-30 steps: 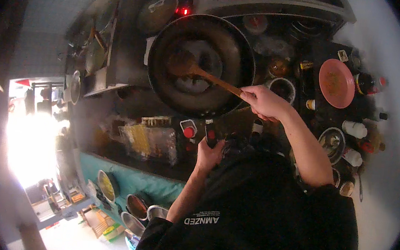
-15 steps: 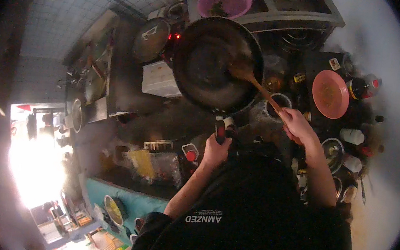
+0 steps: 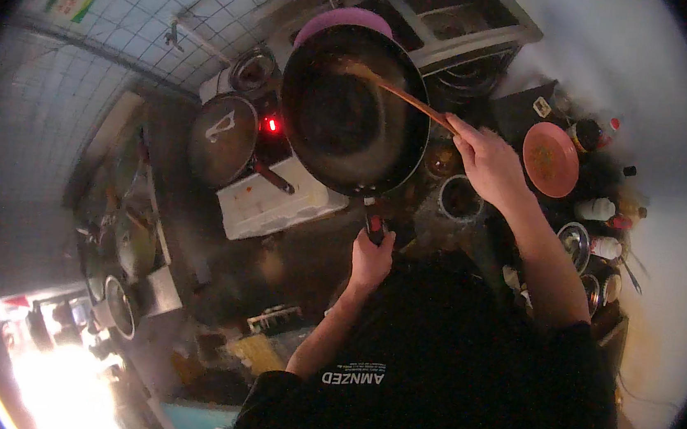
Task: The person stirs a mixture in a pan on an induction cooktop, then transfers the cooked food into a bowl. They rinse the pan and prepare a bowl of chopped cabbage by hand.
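Observation:
A large dark wok (image 3: pixel 330 135) is in front of me, its handle (image 3: pixel 374 211) pointing toward my body. My left hand (image 3: pixel 371 260) is wrapped round that handle. From the right, my right hand (image 3: pixel 488 160) grips the end of a wooden spatula (image 3: pixel 414 100). The spatula slants over the wok's rim, and its blade lies against the far inner wall. The wok's inside looks dark, with a brownish patch near the blade; no food can be made out. Behind the wok, a purple basin (image 3: pixel 347 18) is mostly hidden.
At the left stand a lidded pan (image 3: pixel 220 143) and a white box (image 3: pixel 278 208), near a red display light (image 3: pixel 271 125). A metal sink (image 3: pixel 495 14) lies at the back. On the right are an orange-pink plate (image 3: pixel 559 165) with bits in it, a round container (image 3: pixel 461 198) and several bottles.
The spatula blade has swept from the wok's right side to its far wall, my right hand moving up and left with it. The whole view has turned somewhat.

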A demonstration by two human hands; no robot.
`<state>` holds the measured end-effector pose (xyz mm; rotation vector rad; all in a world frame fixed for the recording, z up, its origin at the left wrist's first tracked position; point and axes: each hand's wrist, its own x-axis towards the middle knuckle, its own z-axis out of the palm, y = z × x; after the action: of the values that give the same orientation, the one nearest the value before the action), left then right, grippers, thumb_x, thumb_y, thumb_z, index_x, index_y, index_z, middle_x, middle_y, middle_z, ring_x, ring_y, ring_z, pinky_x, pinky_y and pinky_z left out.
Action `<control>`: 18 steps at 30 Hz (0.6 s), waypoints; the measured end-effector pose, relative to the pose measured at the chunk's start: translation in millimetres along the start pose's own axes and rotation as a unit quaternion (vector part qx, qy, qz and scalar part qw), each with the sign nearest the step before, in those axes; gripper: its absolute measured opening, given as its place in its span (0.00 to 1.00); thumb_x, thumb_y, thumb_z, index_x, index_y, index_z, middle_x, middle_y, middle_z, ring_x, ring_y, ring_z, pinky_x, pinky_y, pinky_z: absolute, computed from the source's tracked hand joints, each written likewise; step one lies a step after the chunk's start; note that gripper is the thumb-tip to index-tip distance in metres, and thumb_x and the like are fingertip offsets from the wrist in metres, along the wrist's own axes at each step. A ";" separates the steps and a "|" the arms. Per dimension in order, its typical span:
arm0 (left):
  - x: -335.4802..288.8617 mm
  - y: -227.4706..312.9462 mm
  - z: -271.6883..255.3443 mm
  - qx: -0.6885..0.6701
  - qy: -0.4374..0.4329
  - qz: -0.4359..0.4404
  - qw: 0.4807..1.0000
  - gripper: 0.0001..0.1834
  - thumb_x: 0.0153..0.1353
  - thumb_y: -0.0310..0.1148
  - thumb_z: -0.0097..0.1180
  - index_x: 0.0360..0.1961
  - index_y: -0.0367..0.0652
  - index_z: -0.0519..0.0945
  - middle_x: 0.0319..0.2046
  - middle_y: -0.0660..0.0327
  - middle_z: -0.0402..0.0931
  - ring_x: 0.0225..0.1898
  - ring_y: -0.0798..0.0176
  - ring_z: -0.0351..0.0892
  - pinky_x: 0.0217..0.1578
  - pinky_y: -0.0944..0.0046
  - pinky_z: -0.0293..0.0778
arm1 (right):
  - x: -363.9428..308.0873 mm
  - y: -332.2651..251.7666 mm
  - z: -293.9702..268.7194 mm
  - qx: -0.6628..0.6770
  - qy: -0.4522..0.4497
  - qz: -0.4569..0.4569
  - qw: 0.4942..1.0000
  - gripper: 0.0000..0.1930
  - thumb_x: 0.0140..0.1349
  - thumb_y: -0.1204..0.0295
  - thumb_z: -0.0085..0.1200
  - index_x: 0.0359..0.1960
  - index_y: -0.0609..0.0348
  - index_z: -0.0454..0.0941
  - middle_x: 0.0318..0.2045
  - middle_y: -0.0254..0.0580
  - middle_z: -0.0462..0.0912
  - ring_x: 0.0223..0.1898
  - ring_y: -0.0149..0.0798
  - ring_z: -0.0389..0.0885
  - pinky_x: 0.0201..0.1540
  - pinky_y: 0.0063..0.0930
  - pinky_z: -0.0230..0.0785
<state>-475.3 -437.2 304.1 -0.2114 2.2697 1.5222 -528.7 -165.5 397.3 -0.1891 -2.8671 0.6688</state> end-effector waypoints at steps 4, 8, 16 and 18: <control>37.5 9.7 -24.9 0.038 -0.008 0.035 0.999 0.17 0.62 0.37 0.64 0.40 0.32 0.75 0.25 0.55 0.79 0.26 0.58 0.80 0.30 0.57 0.74 | 48.5 -25.4 13.7 -0.182 0.173 -0.094 0.963 0.24 0.67 0.69 0.54 0.65 0.29 0.73 0.33 0.43 0.79 0.31 0.52 0.80 0.36 0.44 0.75; 75.3 28.6 -45.3 -0.049 -0.054 -0.016 0.997 0.15 0.64 0.35 0.62 0.39 0.34 0.74 0.20 0.58 0.75 0.18 0.61 0.76 0.20 0.59 0.70 | 49.2 -27.5 41.9 -0.169 0.009 0.134 0.977 0.22 0.68 0.67 0.50 0.63 0.26 0.74 0.31 0.45 0.80 0.31 0.54 0.83 0.32 0.51 0.76; 99.6 75.2 -83.2 -0.155 -0.106 -0.076 0.979 0.09 0.65 0.30 0.58 0.38 0.38 0.71 0.15 0.64 0.68 0.11 0.68 0.67 0.11 0.63 0.62 | 114.6 -60.1 57.4 -0.084 0.123 -0.092 0.985 0.24 0.65 0.68 0.56 0.62 0.24 0.75 0.30 0.40 0.80 0.28 0.48 0.83 0.27 0.40 0.76; 102.7 81.4 -87.2 -0.174 -0.120 -0.092 0.973 0.09 0.65 0.30 0.58 0.37 0.38 0.71 0.15 0.65 0.68 0.11 0.68 0.66 0.11 0.64 0.62 | 144.9 -66.0 59.0 -0.146 0.106 -0.096 0.979 0.26 0.65 0.69 0.56 0.63 0.25 0.75 0.31 0.39 0.80 0.28 0.48 0.83 0.28 0.40 0.76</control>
<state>-617.3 -475.0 360.6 -0.3077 1.7392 1.7332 -687.7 -225.1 397.6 -0.0217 -2.7157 0.1785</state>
